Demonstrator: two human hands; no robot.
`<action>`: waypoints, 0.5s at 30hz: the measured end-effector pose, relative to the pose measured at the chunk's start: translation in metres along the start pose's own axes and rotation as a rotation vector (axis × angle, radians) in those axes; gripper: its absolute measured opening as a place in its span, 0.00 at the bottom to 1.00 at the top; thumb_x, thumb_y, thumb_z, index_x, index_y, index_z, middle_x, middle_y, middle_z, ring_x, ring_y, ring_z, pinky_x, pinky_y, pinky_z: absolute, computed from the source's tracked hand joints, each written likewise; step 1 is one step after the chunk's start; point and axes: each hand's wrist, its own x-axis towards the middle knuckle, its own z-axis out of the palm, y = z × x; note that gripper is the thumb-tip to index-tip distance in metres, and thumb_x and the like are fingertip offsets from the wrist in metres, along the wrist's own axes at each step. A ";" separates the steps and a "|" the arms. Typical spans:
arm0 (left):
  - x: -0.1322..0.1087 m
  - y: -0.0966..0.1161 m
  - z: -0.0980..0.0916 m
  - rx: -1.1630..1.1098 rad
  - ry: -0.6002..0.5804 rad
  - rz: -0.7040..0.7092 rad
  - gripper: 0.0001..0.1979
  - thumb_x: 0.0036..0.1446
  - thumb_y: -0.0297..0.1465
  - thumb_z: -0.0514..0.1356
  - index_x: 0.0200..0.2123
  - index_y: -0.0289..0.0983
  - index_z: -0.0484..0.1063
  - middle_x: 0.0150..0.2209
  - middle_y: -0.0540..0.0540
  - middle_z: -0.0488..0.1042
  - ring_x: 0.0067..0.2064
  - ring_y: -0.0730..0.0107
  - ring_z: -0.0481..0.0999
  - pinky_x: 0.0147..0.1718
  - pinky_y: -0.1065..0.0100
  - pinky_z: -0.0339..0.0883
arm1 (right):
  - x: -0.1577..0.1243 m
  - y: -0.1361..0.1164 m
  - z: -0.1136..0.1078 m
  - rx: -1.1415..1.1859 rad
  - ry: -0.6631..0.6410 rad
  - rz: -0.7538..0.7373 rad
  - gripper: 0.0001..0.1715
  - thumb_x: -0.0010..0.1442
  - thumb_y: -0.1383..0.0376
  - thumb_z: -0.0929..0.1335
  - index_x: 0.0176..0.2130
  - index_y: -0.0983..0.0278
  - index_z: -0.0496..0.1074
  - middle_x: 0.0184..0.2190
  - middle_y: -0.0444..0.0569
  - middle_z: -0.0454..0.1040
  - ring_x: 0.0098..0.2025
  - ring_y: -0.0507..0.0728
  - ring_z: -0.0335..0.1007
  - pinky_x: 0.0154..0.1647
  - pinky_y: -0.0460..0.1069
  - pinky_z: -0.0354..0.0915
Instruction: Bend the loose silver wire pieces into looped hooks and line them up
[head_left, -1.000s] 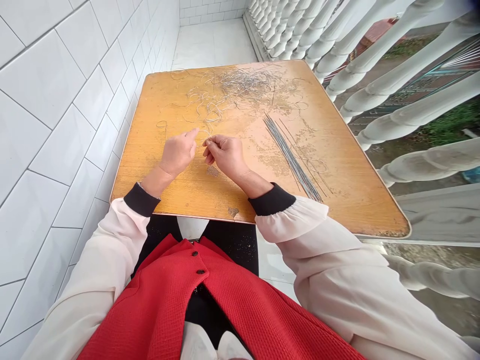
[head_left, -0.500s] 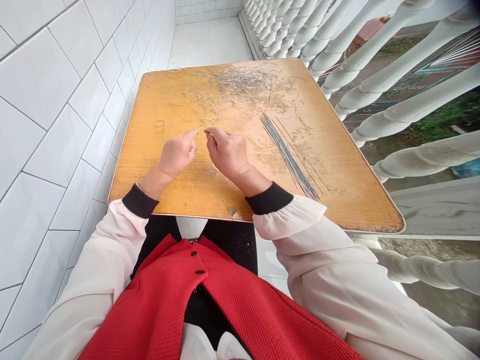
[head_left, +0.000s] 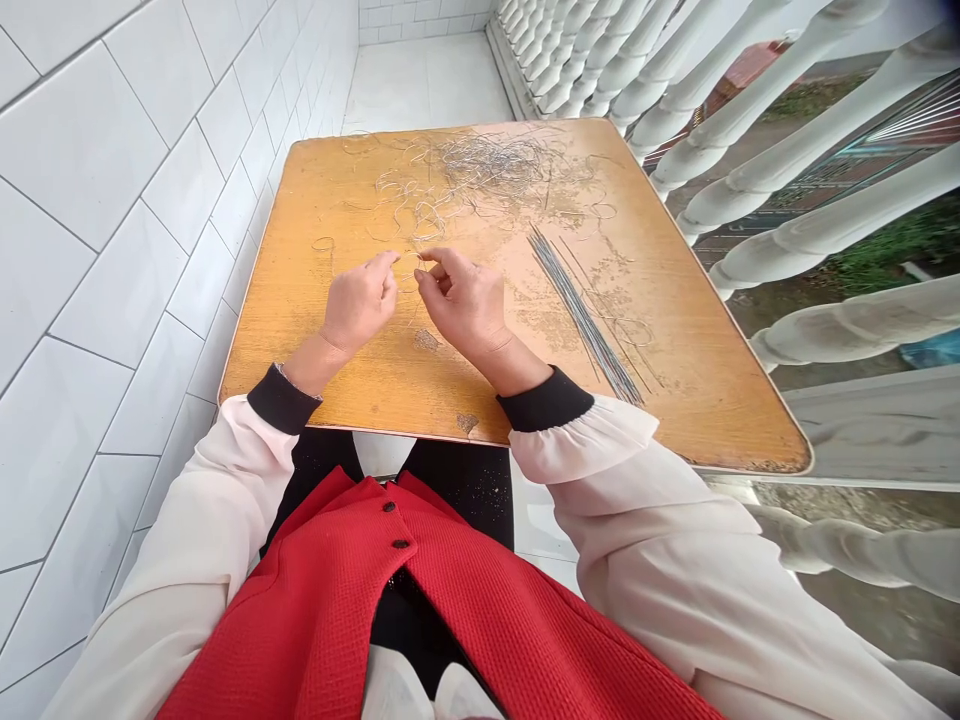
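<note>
Right fingers (head_left: 442,257), now slightly parted, at wire (head_left: 419,263)

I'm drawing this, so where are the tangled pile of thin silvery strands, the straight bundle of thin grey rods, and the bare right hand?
Silvery tangled pile (head_left: 495,160): head view, dense middle.
Grey straight bundle (head_left: 584,316): head view, halfway along.
Right hand (head_left: 469,304): head view, back of hand.

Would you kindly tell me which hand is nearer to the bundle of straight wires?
The right hand. It is to the left of the bundle of straight wires, not touching it; the left hand is farther left, beyond the right hand.
</note>
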 end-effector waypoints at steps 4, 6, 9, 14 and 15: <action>0.000 0.002 -0.003 -0.065 -0.006 0.007 0.14 0.60 0.21 0.58 0.44 0.41 0.79 0.40 0.46 0.83 0.46 0.65 0.82 0.49 0.67 0.70 | 0.001 0.003 -0.001 0.041 -0.004 0.031 0.06 0.65 0.60 0.71 0.42 0.58 0.76 0.28 0.46 0.77 0.38 0.58 0.77 0.41 0.52 0.71; 0.001 0.003 -0.004 -0.125 -0.023 0.008 0.14 0.60 0.20 0.58 0.43 0.41 0.80 0.35 0.49 0.82 0.40 0.68 0.82 0.45 0.69 0.71 | 0.001 0.004 0.000 0.071 0.008 0.056 0.07 0.65 0.58 0.71 0.42 0.58 0.76 0.27 0.45 0.76 0.34 0.57 0.76 0.38 0.51 0.71; 0.003 0.006 -0.005 -0.280 -0.084 -0.079 0.14 0.60 0.20 0.58 0.43 0.38 0.79 0.25 0.53 0.76 0.27 0.75 0.77 0.34 0.72 0.70 | 0.003 0.004 0.002 0.141 0.026 0.105 0.13 0.66 0.53 0.71 0.40 0.60 0.76 0.24 0.44 0.74 0.27 0.54 0.74 0.31 0.49 0.69; 0.008 0.014 -0.013 -0.439 -0.185 -0.257 0.11 0.63 0.22 0.57 0.45 0.33 0.77 0.20 0.55 0.73 0.20 0.81 0.71 0.25 0.77 0.66 | 0.006 0.002 0.004 0.291 0.023 0.146 0.19 0.62 0.49 0.74 0.37 0.62 0.75 0.21 0.41 0.73 0.21 0.49 0.69 0.23 0.45 0.64; 0.008 0.016 -0.014 -0.428 -0.188 -0.270 0.11 0.63 0.22 0.57 0.45 0.32 0.77 0.20 0.55 0.73 0.20 0.82 0.71 0.24 0.77 0.65 | 0.007 0.002 0.003 0.327 0.003 0.158 0.20 0.61 0.48 0.75 0.36 0.62 0.74 0.21 0.41 0.73 0.21 0.49 0.68 0.22 0.44 0.63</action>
